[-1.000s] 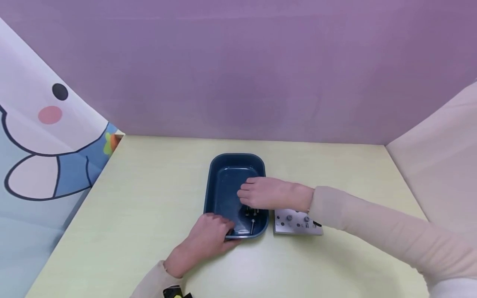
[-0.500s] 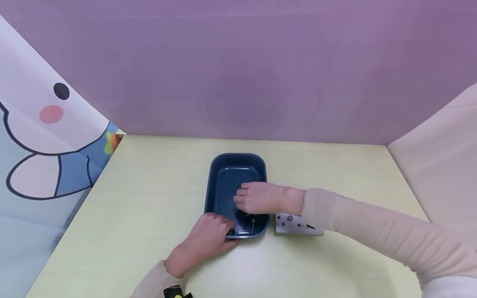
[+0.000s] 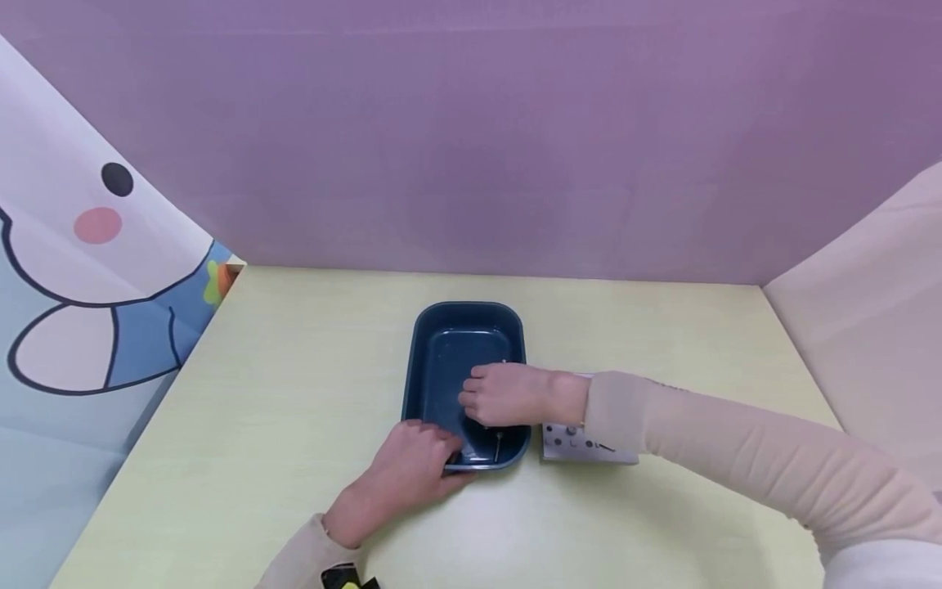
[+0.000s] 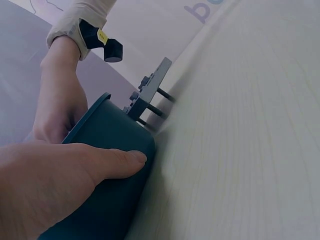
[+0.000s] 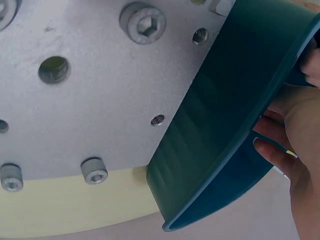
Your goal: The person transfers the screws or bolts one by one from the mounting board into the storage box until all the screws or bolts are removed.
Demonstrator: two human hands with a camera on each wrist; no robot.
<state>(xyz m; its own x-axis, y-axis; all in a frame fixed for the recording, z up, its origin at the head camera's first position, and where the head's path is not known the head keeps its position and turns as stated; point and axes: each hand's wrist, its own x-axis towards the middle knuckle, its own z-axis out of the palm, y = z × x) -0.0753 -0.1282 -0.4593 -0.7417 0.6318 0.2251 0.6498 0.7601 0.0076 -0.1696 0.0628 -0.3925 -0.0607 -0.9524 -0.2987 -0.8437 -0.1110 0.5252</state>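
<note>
A dark blue tray (image 3: 441, 352) lies on the table. My left hand (image 3: 405, 474) grips its near left rim; in the left wrist view the thumb (image 4: 115, 162) presses the outer wall. My right hand (image 3: 508, 395) reaches down into the tray, back uppermost. In the right wrist view some of its fingers (image 5: 272, 131) show inside the tray; whether they hold anything is hidden. A screw (image 3: 498, 447) lies at the tray's near right end, and other small parts are mostly covered by the right hand. Beside the tray stands a metal plate (image 3: 577, 444) with holes and socket-head screws (image 5: 145, 24).
The plate stands on short legs (image 4: 156, 111) close to the tray's right wall. My right forearm (image 3: 699, 425) passes over it. Pale table surface (image 3: 309, 352) lies around the tray, with a purple wall (image 3: 471, 164) behind and printed fabric (image 3: 88, 286) at left.
My right hand has shifted slightly toward me and to the left, lower over the tray's small parts, covering more of them. The left hand and the tray have stayed in place.
</note>
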